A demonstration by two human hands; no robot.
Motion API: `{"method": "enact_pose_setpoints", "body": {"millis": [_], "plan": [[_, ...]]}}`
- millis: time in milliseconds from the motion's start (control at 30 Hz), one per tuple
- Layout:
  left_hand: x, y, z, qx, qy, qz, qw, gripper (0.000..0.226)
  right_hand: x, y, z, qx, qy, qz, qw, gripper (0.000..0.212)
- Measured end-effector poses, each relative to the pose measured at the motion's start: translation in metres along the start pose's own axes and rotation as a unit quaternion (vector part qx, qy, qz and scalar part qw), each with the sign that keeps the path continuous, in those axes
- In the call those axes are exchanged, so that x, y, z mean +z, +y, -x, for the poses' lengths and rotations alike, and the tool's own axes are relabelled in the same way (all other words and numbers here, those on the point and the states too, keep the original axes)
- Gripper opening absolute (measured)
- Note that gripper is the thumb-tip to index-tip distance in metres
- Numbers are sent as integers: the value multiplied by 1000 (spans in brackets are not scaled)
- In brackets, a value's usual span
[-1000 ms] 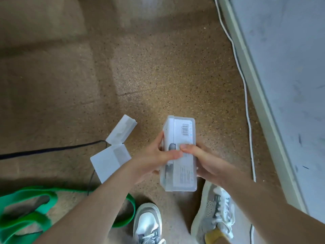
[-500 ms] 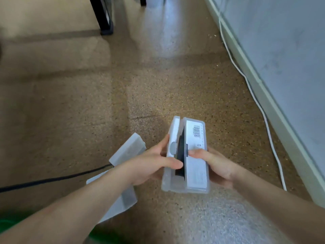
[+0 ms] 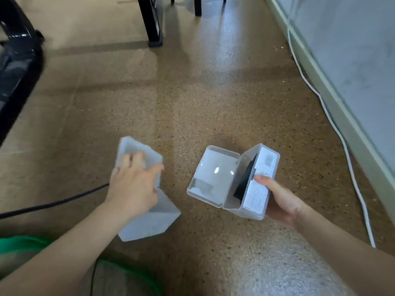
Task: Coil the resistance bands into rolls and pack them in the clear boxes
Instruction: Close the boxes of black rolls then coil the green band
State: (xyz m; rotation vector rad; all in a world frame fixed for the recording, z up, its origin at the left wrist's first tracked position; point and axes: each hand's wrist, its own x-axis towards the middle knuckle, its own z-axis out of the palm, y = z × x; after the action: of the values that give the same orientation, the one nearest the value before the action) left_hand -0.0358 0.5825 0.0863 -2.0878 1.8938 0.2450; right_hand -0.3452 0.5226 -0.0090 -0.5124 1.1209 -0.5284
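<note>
My right hand (image 3: 280, 198) grips a clear plastic box (image 3: 252, 184) by its labelled half, thumb on the white label. Its lid (image 3: 210, 175) has swung wide to the left, and a dark flat thing (image 3: 245, 178) stands inside. My left hand (image 3: 133, 184) has its fingers in the upper half of a second clear box (image 3: 147, 216), which lies open on the floor. A green resistance band (image 3: 23, 244) lies at the lower left, partly hidden by my left forearm.
A speckled brown floor (image 3: 203, 92) spreads ahead. A white cable (image 3: 342, 142) runs along the baseboard and grey wall (image 3: 352, 60) on the right. A black cable (image 3: 53, 202) trails left. Black furniture legs (image 3: 152, 22) stand at the back, and a dark curved object (image 3: 15, 60) is at far left.
The held box went from shut to wide open. My left hand let go of it and moved left onto the second box. The camera tilted up.
</note>
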Motion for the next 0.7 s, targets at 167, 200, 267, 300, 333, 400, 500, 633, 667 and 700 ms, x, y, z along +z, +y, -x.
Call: {"method": "enact_pose_setpoints", "body": {"millis": [167, 200, 267, 300, 333, 400, 500, 633, 667, 700], "plan": [[7, -20, 2, -88, -102, 98, 986, 60, -12, -7, 8, -45, 49, 64, 996, 74], [8, -22, 6, -74, -143, 143, 977, 46, -12, -14, 11, -66, 66, 93, 991, 83], [8, -12, 19, -24, -196, 213, 957, 21, -9, -23, 14, -99, 97, 166, 976, 89], [10, -2, 25, 0, -219, 220, 951, 32, -7, -27, 15, -117, 120, 205, 964, 83], [12, 8, 32, 15, -250, 218, 943, 43, -6, -29, 14, -136, 151, 246, 948, 73], [18, 25, 41, 56, -279, 147, 947, 51, -2, -34, 14, -143, 219, 333, 906, 59], [34, 33, 46, 84, -211, 49, 973, 21, 5, -33, 16, -71, 256, 492, 829, 75], [50, 39, 44, 39, -153, 76, 985, 42, 0, -9, 21, -39, 234, 568, 788, 57], [55, 40, 44, 38, -162, 58, 984, 44, -3, -5, 21, -43, 234, 575, 783, 54], [60, 42, 45, 37, -181, 47, 982, 42, -3, -4, 21, -44, 237, 580, 778, 53]]}}
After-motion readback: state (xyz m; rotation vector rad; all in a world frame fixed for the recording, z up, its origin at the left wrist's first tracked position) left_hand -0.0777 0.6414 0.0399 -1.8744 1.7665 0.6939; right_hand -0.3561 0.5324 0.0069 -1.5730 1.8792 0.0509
